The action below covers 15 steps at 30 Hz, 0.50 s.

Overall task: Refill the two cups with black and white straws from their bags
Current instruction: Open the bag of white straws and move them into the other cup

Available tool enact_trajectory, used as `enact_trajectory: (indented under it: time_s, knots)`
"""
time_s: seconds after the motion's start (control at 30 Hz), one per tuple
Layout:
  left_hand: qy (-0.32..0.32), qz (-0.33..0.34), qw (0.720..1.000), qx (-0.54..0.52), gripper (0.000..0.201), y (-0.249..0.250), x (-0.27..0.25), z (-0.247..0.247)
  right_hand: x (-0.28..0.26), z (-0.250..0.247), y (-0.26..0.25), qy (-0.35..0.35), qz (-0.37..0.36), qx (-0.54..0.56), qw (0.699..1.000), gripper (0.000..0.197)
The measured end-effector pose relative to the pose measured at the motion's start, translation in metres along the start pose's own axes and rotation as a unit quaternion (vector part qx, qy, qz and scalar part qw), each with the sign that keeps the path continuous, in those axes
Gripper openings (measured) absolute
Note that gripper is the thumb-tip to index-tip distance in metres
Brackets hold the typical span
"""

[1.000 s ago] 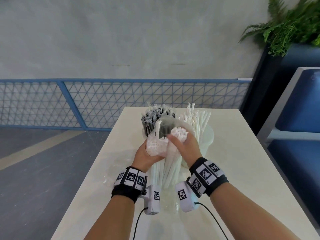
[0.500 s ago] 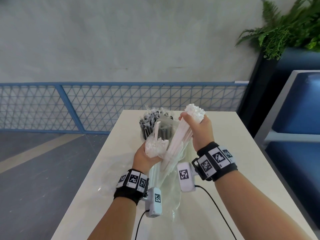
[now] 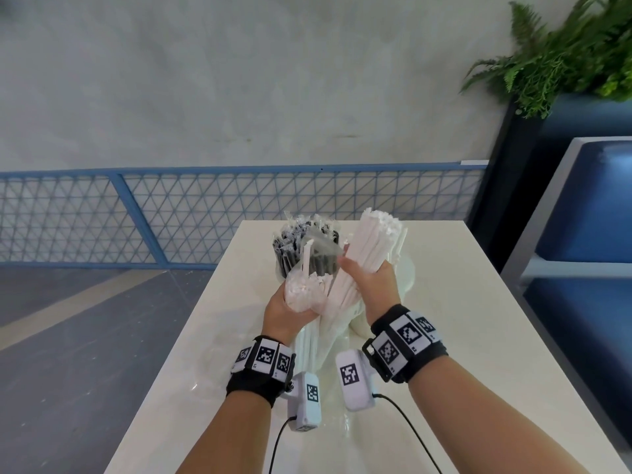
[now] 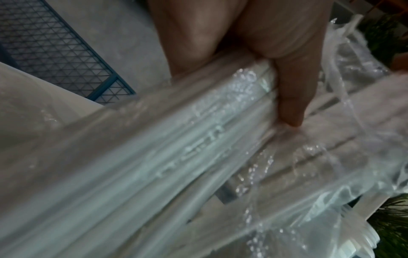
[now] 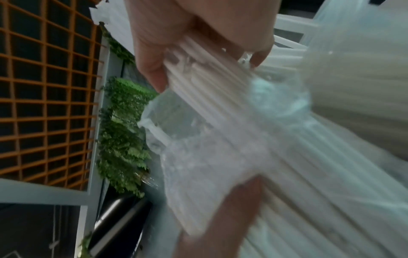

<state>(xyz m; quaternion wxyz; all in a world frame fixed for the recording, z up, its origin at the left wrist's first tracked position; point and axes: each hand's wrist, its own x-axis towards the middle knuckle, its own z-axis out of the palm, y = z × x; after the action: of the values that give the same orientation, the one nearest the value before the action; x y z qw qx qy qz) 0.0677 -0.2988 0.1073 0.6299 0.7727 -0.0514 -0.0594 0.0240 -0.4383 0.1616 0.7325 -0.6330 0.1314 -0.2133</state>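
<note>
My left hand (image 3: 287,309) grips a clear plastic bag (image 3: 306,295) of white straws held upright over the table. In the left wrist view its thumb (image 4: 291,97) presses on the bag (image 4: 176,157). My right hand (image 3: 372,282) grips a thick bundle of white straws (image 3: 374,241) half drawn out of the bag and leaning up to the right. The right wrist view shows its fingers (image 5: 152,73) curled round those straws (image 5: 209,83). A cup of black wrapped straws (image 3: 294,251) stands just behind the bag. The white cup (image 3: 408,278) is mostly hidden behind my right hand.
The cream table (image 3: 461,319) is narrow, with edges close on both sides. A blue mesh railing (image 3: 136,217) runs behind it. A blue seat (image 3: 588,234) and a dark planter with ferns (image 3: 564,56) stand to the right.
My right hand pulled a bundle of white straws up out of the bag, and it now grips the bundle lower down. The left hand kept hold of the bag.
</note>
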Motion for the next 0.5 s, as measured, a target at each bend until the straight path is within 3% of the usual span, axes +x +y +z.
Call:
enact_trajectory:
  time_s: [0.13,0.23,0.33,0.5]
  knots:
    - [0.007,-0.009,0.999,-0.039,0.063,-0.003,0.001,-0.004,0.014,-0.005,-0.024,0.056,-0.017,0.081,0.995,0.023]
    - [0.023,0.001,0.999,-0.039,0.050,-0.003,0.000,-0.008,0.027,-0.012,-0.045,0.077,-0.017,0.126,0.989,0.017]
    - [0.015,0.000,0.999,-0.047,0.044,0.000,-0.001,-0.011,0.039,-0.020,-0.058,0.089,-0.006,0.240,0.967,0.014]
    - [0.016,-0.019,0.998,-0.060,0.045,-0.001,-0.002,-0.006,0.038,-0.015,-0.040,0.082,0.024,0.158,0.984,0.010]
